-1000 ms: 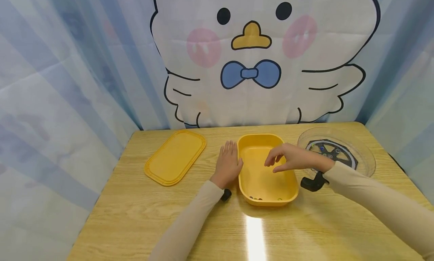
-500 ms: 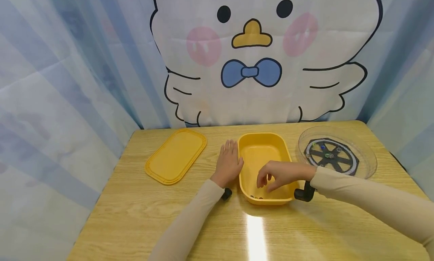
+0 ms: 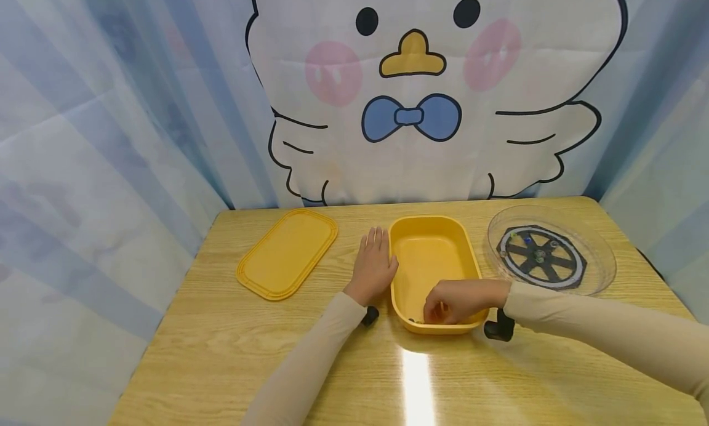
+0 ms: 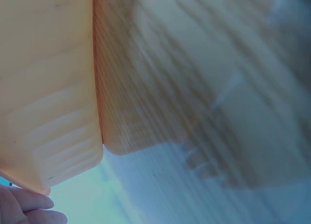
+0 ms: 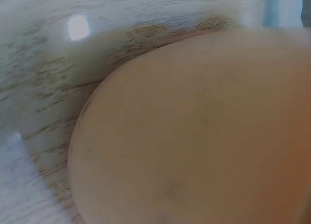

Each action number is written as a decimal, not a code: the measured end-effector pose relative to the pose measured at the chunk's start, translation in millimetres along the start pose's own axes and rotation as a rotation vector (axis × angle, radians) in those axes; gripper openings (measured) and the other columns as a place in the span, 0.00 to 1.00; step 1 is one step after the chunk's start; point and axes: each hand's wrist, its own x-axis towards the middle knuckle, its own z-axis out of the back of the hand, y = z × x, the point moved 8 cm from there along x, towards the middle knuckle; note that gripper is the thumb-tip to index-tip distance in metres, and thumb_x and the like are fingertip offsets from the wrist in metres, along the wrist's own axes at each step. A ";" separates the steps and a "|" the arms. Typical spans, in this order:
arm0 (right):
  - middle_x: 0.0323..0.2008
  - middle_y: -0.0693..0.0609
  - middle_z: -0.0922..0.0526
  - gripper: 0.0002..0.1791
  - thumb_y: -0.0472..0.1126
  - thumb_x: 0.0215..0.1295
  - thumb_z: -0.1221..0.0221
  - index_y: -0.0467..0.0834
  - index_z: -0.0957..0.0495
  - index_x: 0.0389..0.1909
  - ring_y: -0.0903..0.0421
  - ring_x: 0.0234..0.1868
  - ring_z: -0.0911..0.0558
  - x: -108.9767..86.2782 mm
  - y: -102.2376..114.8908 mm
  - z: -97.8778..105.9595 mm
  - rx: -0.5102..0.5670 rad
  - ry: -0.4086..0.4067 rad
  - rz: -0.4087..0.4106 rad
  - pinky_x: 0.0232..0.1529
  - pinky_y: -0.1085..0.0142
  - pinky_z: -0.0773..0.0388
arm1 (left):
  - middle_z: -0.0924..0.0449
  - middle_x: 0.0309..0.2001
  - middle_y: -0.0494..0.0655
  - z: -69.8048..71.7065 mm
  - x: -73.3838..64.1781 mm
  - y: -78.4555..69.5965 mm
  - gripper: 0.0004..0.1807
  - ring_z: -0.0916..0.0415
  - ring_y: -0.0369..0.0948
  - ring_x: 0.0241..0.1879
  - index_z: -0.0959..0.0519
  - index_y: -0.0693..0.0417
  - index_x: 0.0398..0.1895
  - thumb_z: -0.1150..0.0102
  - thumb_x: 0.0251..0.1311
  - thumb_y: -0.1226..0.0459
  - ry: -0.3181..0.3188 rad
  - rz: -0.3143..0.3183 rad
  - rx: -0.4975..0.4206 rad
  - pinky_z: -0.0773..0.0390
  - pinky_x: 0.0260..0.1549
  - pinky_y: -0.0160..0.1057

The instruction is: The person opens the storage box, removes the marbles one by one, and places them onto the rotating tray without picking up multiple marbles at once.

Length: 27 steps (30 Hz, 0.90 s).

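Note:
A yellow plastic box (image 3: pixel 429 250) stands on the table without its lid. My left hand (image 3: pixel 372 266) lies flat along its left rim, fingers straight; in the left wrist view its fingertips (image 4: pixel 34 209) show beside the box wall (image 4: pixel 48 88). My right hand (image 3: pixel 454 300) reaches down inside the near end of the box, fingers curled and pointing at the floor. Small marbles (image 3: pixel 412 320) lie just left of its fingertips. Whether the fingers pinch a marble I cannot tell. In the right wrist view the box's rounded outer wall (image 5: pixel 170 127) fills most of the picture.
A yellow lid (image 3: pixel 288 253) lies on the wooden table (image 3: pixel 221 352) at the left. At the right sits a clear round dish (image 3: pixel 600 260) holding a black-and-white wheel-shaped piece (image 3: pixel 545 257) with several marbles on it. A printed curtain (image 3: pixel 410 167) hangs behind the table.
My right hand has come from above the box's right rim down into its near end, its fingers lowered to the marbles. My left hand has stayed at the left rim.

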 end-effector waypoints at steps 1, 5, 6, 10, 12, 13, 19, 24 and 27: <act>0.30 0.61 0.18 0.13 0.30 0.53 0.37 0.50 0.16 0.36 0.68 0.31 0.26 0.4 0.1 -0.2 0.001 -0.004 0.006 0.36 0.75 0.25 | 0.53 0.74 0.58 -0.1 0.2 0.4 0.33 0.60 0.49 0.75 0.53 0.62 0.73 0.63 0.71 0.55 0.002 0.002 0.001 0.56 0.73 0.48; 0.30 0.60 0.17 0.13 0.28 0.52 0.37 0.48 0.17 0.35 0.68 0.31 0.26 2.9 2.4 0.3 0.004 -0.033 0.048 0.36 0.75 0.24 | 0.53 0.74 0.59 0.3 -0.3 0.7 0.33 0.60 0.50 0.75 0.52 0.63 0.73 0.63 0.71 0.56 0.000 0.003 -0.015 0.56 0.73 0.48; 0.30 0.60 0.17 0.13 0.28 0.52 0.37 0.48 0.17 0.35 0.68 0.31 0.26 3.7 2.4 0.0 0.006 -0.040 0.056 0.36 0.75 0.24 | 0.53 0.74 0.58 0.6 -0.3 0.7 0.33 0.60 0.49 0.75 0.52 0.63 0.73 0.63 0.71 0.55 0.000 0.003 -0.015 0.56 0.73 0.48; 0.30 0.59 0.17 0.12 0.28 0.53 0.38 0.48 0.17 0.35 0.70 0.30 0.26 7.2 1.1 -2.2 0.023 -0.072 0.077 0.35 0.76 0.24 | 0.53 0.74 0.59 1.6 -1.0 -0.5 0.33 0.60 0.50 0.75 0.52 0.63 0.73 0.63 0.71 0.56 -0.001 -0.001 -0.021 0.56 0.73 0.48; 0.29 0.59 0.17 0.11 0.29 0.54 0.38 0.47 0.17 0.34 0.71 0.30 0.26 8.4 0.3 -3.8 0.037 -0.091 0.091 0.35 0.77 0.24 | 0.53 0.74 0.59 1.7 -1.2 -0.9 0.33 0.60 0.49 0.75 0.52 0.63 0.73 0.63 0.71 0.56 0.002 -0.001 -0.019 0.57 0.73 0.48; 0.29 0.59 0.17 0.09 0.30 0.55 0.38 0.47 0.17 0.33 0.71 0.30 0.26 8.6 0.1 -4.7 0.039 -0.102 0.102 0.34 0.77 0.24 | 0.53 0.74 0.59 1.9 -1.4 -1.3 0.33 0.60 0.50 0.75 0.52 0.63 0.73 0.63 0.71 0.56 0.001 -0.002 -0.021 0.56 0.73 0.48; 0.27 0.60 0.19 0.06 0.34 0.57 0.37 0.50 0.17 0.31 0.73 0.28 0.28 7.9 -5.6 -10.6 0.083 -0.151 0.139 0.31 0.77 0.25 | 0.54 0.74 0.58 1.5 -1.6 -2.5 0.33 0.61 0.49 0.75 0.53 0.62 0.73 0.63 0.71 0.56 0.011 0.004 -0.006 0.57 0.73 0.48; 0.27 0.61 0.19 0.07 0.34 0.56 0.36 0.51 0.16 0.31 0.74 0.27 0.27 7.5 -12.4 -12.7 0.132 -0.159 0.126 0.29 0.76 0.23 | 0.54 0.74 0.58 1.2 -1.4 -2.0 0.33 0.60 0.50 0.75 0.53 0.62 0.73 0.63 0.71 0.56 0.005 0.006 -0.001 0.57 0.73 0.48; 0.26 0.61 0.19 0.07 0.34 0.56 0.37 0.50 0.16 0.31 0.74 0.26 0.27 7.0 -13.7 -11.8 0.139 -0.164 0.120 0.29 0.76 0.23 | 0.53 0.74 0.59 0.6 -0.7 -1.7 0.33 0.60 0.50 0.75 0.53 0.63 0.73 0.63 0.71 0.56 0.003 0.004 -0.003 0.56 0.73 0.48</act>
